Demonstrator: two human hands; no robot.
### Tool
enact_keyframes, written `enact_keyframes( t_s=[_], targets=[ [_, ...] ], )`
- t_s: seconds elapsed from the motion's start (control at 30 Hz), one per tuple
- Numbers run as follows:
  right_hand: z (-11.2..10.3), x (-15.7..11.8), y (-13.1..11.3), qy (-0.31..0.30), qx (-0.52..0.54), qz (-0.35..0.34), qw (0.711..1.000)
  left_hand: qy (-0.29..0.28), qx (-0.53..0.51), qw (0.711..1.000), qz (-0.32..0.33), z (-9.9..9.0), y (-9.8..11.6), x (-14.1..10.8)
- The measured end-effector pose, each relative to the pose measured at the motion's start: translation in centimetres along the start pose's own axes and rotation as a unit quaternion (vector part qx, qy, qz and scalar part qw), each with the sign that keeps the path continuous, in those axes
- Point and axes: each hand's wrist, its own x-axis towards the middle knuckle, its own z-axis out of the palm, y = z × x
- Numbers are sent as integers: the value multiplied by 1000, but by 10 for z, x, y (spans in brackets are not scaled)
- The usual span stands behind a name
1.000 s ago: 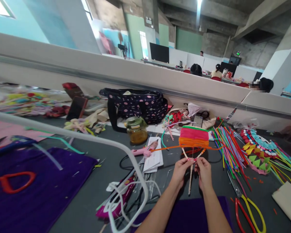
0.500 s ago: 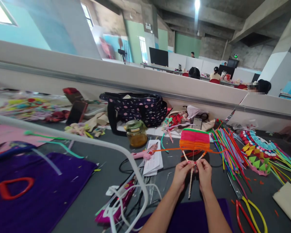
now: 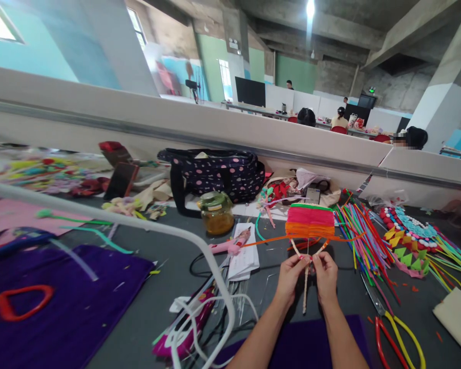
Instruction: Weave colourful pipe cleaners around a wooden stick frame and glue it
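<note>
Rightward of the lidded jar [image 3: 217, 215], the striped craft piece [image 3: 310, 218] is held by its pale forked handle [image 3: 305, 294]; left hand [image 3: 291, 271] and right hand [image 3: 326, 270] close together, both pinching near the fork, apparently for even control. Colored strips [image 3: 363, 230] and scissors [image 3: 396, 328] lie farther right of the jar, probably for easy right-hand reach.

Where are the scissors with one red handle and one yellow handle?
In the head view, the scissors lie at the lower right on the dark table, right of the person's right hand, just below the colourful strips.
</note>
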Motion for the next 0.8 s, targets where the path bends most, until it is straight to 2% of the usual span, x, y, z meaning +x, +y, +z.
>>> enact_keyframes(
  t_s=[0.13, 0.33, 0.57, 0.8],
  targets=[
    [-1, 0, -2, 7, -19, -6, 1000, 18, 7, 1000, 3, 0, 2, 0],
    [-1, -1, -4, 9, -21, -8, 1000, 7, 13, 1000, 3, -4, 1, 2],
    [2, -4, -10, 5, 5, 9, 1000, -9, -26, 999, -45, -5, -2, 3],
    [4, -5, -13, 1, 2, -1, 1000, -1, -20, 1000, -12, -7, -1, 4]
  ],
)
